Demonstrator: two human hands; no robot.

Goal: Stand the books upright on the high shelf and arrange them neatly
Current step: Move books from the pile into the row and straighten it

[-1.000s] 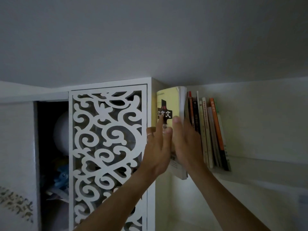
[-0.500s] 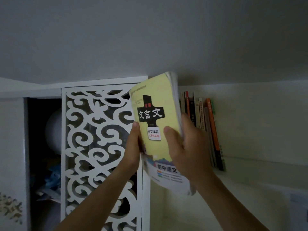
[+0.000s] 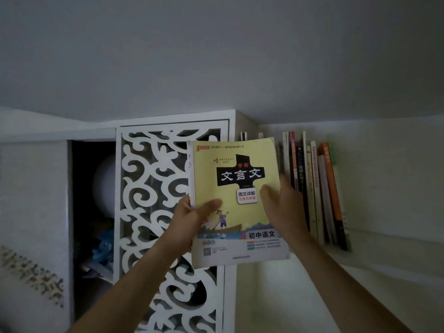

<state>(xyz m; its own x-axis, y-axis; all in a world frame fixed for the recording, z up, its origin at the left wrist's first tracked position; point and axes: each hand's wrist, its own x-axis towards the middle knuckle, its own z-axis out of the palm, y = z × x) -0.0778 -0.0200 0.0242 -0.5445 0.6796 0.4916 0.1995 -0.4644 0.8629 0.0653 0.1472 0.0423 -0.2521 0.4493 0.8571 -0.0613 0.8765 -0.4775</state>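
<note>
A yellow paperback with a black cross-shaped title block faces me, cover forward, held up in front of the high shelf. My left hand grips its left edge, thumb on the cover. My right hand holds its right edge, thumb on the cover and fingers behind. Behind and right of it, a row of several books stands upright on the shelf, leaning slightly; an orange spine is near the right end. Two more book tops peek above the yellow book.
A white cabinet with a carved scroll-pattern door stands left of the shelf. Its dark open compartment holds a pale round object and blue items. The ceiling is close above. White wall continues right of the books.
The yellow book was pulled out of the row, turned from edge-on to cover facing me, and lowered toward me. My left hand shifted from touching its face to gripping its left edge.
</note>
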